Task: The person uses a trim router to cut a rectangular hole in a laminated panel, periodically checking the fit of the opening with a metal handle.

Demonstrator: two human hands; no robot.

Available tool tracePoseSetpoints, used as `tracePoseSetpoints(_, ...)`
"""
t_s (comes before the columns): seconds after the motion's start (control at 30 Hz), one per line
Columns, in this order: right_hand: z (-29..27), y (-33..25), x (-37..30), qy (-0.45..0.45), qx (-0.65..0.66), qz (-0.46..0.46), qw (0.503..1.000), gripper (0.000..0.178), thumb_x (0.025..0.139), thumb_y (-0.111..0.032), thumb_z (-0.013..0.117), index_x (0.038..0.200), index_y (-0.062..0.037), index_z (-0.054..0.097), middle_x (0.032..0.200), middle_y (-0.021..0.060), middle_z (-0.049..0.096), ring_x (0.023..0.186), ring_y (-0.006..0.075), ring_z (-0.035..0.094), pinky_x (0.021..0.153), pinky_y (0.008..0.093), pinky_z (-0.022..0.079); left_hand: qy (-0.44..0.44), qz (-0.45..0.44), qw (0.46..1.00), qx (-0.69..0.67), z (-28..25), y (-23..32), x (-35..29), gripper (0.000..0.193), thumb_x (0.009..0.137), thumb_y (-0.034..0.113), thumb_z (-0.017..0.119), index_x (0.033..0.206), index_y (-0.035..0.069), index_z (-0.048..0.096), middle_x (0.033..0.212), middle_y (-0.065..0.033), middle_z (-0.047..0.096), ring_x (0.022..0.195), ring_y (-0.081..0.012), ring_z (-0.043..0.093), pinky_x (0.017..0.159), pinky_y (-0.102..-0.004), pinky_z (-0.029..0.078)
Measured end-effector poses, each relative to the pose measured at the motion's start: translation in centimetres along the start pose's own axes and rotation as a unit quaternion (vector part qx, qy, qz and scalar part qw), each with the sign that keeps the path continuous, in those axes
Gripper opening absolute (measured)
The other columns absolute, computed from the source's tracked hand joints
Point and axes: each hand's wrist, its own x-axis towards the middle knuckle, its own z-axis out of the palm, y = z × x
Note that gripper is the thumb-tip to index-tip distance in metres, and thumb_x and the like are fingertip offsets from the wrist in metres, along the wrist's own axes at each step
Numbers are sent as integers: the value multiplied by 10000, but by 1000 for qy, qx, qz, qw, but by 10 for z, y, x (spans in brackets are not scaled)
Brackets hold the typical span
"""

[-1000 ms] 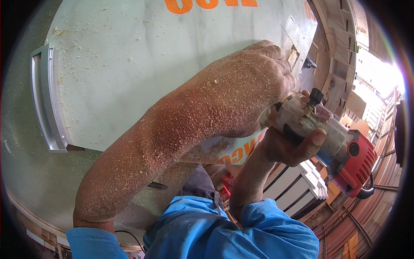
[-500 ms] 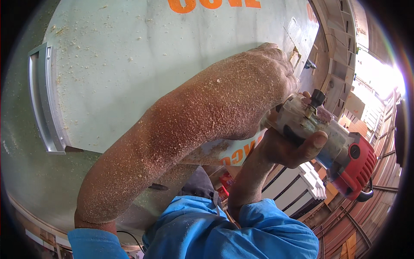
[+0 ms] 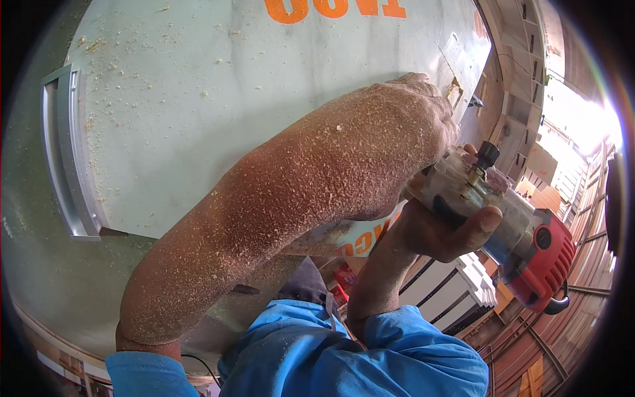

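My right hand [image 3: 450,231] is wrapped round a trim router [image 3: 522,225] with a metal body, a black knob and a red cap, tilted with its cap toward the lower right. Its base end lies against the edge of a pale green board [image 3: 198,132] with orange print. My left forearm, speckled with sawdust, crosses over the board. At its end my left hand [image 3: 420,109] is closed beside the router's base, knuckles outward; what its fingers grip is hidden. Just beyond it, a rough cut-out [image 3: 455,91] shows in the board's far right edge.
A silver metal channel piece [image 3: 59,159] lies along the board's left edge. Sawdust is scattered over the board and the green surface [image 3: 30,264] under it. White stacked panels [image 3: 443,291] stand below the router, and shelving [image 3: 522,59] rises at the far right.
The router has tipped slightly, its red cap now a little lower. My left hand has shifted down slightly. Both hands keep their closed hold.
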Motion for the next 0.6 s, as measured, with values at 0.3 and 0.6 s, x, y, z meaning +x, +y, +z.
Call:
tracePoseSetpoints(0.3,9,-2,-4,-9,14,13,1000,851,863,-539,731,1389,62,437,1183,232,630,973,336,691,774,437,600,8,-32,999,-22,-10,8,-2,638,609,-14,819,1219,-54,637,1228,-193,619,1231,-335,568,1105,-378,472)
tracePoseSetpoints(0.6,18,-6,-9,2,6,24,1000,845,863,-555,716,1384,52,445,1208,220,622,1015,336,678,807,462,583,24,9,999,47,-3,2,-5,645,616,-15,816,1228,-69,620,1260,-214,594,1255,-365,543,1134,-392,440)
